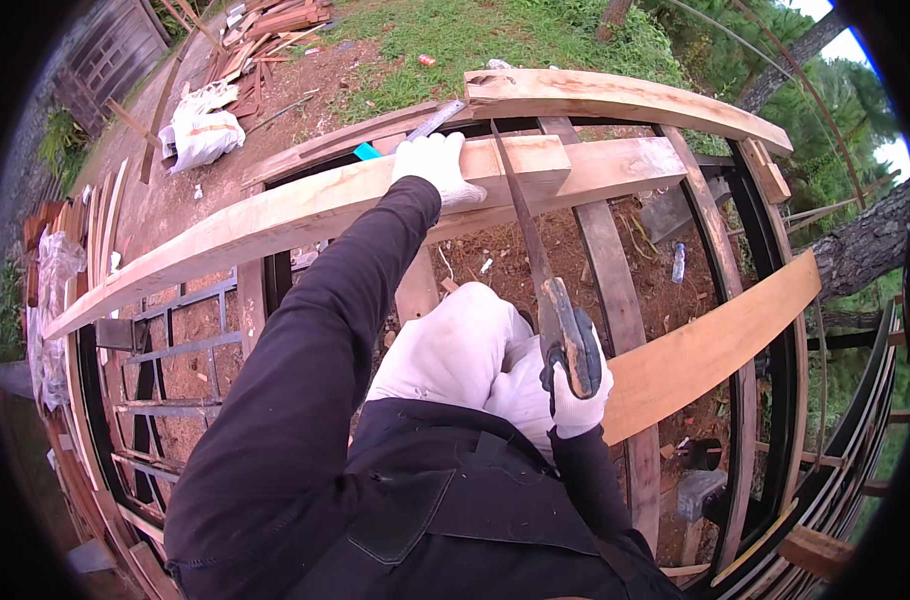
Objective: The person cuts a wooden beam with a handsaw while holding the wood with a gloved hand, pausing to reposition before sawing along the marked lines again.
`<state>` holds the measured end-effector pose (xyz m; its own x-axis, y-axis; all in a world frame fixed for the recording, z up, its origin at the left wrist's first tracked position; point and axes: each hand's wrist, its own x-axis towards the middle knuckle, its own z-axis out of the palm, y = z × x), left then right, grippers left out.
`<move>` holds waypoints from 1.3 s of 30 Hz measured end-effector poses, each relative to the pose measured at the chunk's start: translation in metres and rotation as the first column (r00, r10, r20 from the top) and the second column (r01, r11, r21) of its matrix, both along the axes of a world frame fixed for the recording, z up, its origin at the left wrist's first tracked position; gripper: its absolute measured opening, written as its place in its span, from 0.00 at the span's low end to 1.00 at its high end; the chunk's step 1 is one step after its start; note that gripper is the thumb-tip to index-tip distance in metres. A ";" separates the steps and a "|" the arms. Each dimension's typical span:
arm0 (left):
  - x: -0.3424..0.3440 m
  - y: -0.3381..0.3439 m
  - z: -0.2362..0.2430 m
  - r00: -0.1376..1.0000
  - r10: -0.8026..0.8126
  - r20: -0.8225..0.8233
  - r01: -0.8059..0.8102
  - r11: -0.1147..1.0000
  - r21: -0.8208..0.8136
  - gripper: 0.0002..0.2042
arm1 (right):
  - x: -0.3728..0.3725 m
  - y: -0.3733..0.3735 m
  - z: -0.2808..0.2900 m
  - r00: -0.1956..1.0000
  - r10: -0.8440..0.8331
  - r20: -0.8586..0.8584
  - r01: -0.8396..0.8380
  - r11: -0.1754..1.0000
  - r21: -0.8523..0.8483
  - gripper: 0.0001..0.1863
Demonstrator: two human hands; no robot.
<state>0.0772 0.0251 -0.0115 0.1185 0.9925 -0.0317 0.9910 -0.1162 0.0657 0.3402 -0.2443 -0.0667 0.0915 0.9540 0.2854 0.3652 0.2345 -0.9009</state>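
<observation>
My left hand (437, 168), in a white glove, grips a long squared wooden beam (275, 218) near its right end, thumb down its near face. Just beyond these fingers a metal rule or square blade (438, 118) sticks out, with a cyan piece (369, 151) beside it; the part between is hidden by the hand. My right hand (581, 400), also gloved, is closed round the dark handle of a handsaw (523, 215). The saw's blade points away from me and crosses the beam close to its right end; whether the teeth touch the wood I cannot tell.
Another thick beam (625, 92) lies at the far side, across a frame of planks (620, 285). A wide board (715, 345) slants at my right. Metal ladder-like bars (180, 352) are at left. White sacking (205, 128) and a scrap-wood pile (280, 22) lie farther off.
</observation>
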 end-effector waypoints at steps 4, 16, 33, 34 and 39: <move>-0.003 -0.004 0.004 1.000 0.010 0.009 -0.010 1.000 -0.013 0.48 | 0.004 -0.025 0.014 1.000 0.015 0.006 -0.015 0.998 -0.055 0.34; 0.006 0.004 0.000 1.000 -0.020 0.007 0.020 1.000 0.001 0.44 | -0.061 0.127 0.013 0.985 -0.061 -0.164 0.057 0.998 -0.031 0.30; -0.004 0.007 -0.006 0.997 -0.060 0.041 0.058 0.997 0.046 0.40 | -0.068 0.163 0.005 0.979 -0.061 -0.193 0.050 0.997 -0.063 0.25; -0.012 0.007 -0.014 0.997 -0.054 0.056 0.049 0.995 0.092 0.40 | -0.057 0.126 0.004 0.993 -0.040 -0.114 0.035 0.998 -0.047 0.26; -0.016 0.006 -0.008 0.998 -0.043 0.042 0.040 0.996 0.078 0.42 | -0.021 -0.030 0.007 0.998 -0.053 0.020 0.056 0.986 -0.156 0.31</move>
<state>0.0610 0.0315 -0.0196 0.1594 0.9859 0.0512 0.9816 -0.1638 0.0979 0.3195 -0.2743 -0.0593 0.1414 0.9807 0.1353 0.3878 0.0708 -0.9190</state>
